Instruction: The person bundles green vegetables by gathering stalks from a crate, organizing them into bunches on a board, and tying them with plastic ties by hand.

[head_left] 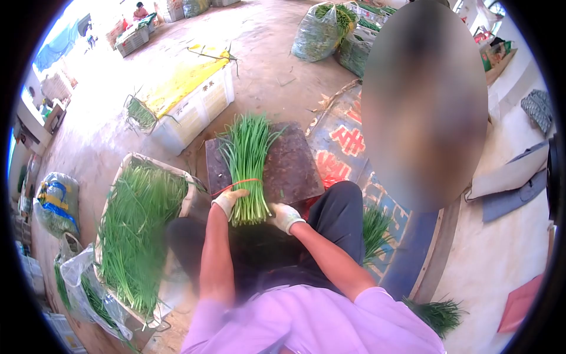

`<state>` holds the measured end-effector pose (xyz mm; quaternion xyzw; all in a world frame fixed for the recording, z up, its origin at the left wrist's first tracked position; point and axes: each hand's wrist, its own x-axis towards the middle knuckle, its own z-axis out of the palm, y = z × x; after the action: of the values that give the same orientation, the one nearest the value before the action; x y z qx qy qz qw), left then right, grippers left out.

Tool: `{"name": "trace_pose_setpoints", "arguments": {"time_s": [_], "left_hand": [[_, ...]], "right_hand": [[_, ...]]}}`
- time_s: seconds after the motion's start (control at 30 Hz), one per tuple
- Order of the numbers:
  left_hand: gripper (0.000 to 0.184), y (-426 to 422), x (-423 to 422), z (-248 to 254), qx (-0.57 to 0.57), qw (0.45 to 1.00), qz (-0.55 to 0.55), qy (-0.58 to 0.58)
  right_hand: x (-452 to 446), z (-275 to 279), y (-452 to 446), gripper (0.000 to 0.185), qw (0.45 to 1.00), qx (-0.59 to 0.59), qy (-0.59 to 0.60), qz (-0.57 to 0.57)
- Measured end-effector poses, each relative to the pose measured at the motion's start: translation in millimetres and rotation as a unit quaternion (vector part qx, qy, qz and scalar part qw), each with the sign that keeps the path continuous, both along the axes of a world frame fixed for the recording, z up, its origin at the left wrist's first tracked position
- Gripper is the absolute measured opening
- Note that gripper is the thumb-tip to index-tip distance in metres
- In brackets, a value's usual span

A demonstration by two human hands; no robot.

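A bunch of long green garlic chives (250, 150) lies on a dark square board (292, 159) in front of my knees, its pale cut ends toward me. A red band (244, 180) crosses the lower stems, one end reaching out to the left. My left hand (229, 200), in a whitish glove, is closed on the left side of the stems just below the band. At the lower right of the stem ends, my right hand (285, 217), also gloved, presses in with curled fingers; its fingertips are partly hidden.
Left of my legs stands a crate (191, 197) of loose chives (141, 230). A white box (203, 112) with a yellow cover sits beyond it. More chives (376, 233) lie right of my knee. A blurred shape (424, 106) fills the right side. Filled bags (321, 32) stand farther back.
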<state>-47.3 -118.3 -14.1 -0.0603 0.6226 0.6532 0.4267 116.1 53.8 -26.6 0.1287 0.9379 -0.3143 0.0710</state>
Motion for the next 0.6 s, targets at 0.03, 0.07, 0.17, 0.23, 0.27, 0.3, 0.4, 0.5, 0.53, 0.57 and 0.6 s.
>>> {"name": "trace_pose_setpoints", "arguments": {"time_s": [0.03, 0.07, 0.17, 0.23, 0.27, 0.3, 0.4, 0.5, 0.53, 0.57, 0.6], "left_hand": [[0.055, 0, -2, -1, -0.003, 1.000, -0.003, 0.003], [0.050, -2, -4, -2, 0.004, 0.999, -0.002, -0.032], [0.037, -3, -7, -13, 0.030, 0.993, 0.006, -0.114], [0.036, -1, -9, -12, 0.062, 0.995, -0.004, -0.074], [0.046, -4, -10, -10, 0.071, 0.997, -0.033, -0.028], [0.046, -4, -12, -6, 0.072, 0.997, -0.029, -0.026], [0.091, -3, -21, 10, -0.098, 0.965, -0.146, 0.196], [0.101, 8, -18, 29, -0.216, 0.902, -0.249, 0.279], [0.106, 12, -10, 29, -0.275, 0.852, -0.240, 0.375], [0.108, 13, 0, 28, -0.347, 0.825, -0.249, 0.370], [0.108, 23, 10, 30, -0.391, 0.805, -0.244, 0.373]], "right_hand": [[-1, 1, -1, 0.033, 0.998, -0.036, -0.007, 0.044], [2, 2, -3, 0.034, 0.997, -0.072, -0.032, 0.023], [10, -40, 0, 0.034, 0.963, -0.115, -0.138, 0.201], [27, -11, 14, 0.032, 0.928, -0.003, -0.245, 0.279], [22, -12, 19, 0.032, 0.953, 0.042, -0.235, 0.185], [17, -12, 22, 0.033, 0.967, 0.087, -0.223, 0.091], [9, -3, 35, 0.034, 0.989, -0.069, 0.047, -0.122], [-2, 18, 32, 0.030, 0.967, -0.135, 0.136, -0.168], [-7, 23, 28, 0.030, 0.968, -0.135, 0.137, -0.162], [-14, 27, 21, 0.030, 0.959, -0.162, 0.183, -0.145], [-21, 32, 14, 0.030, 0.946, -0.189, 0.229, -0.127]]}}
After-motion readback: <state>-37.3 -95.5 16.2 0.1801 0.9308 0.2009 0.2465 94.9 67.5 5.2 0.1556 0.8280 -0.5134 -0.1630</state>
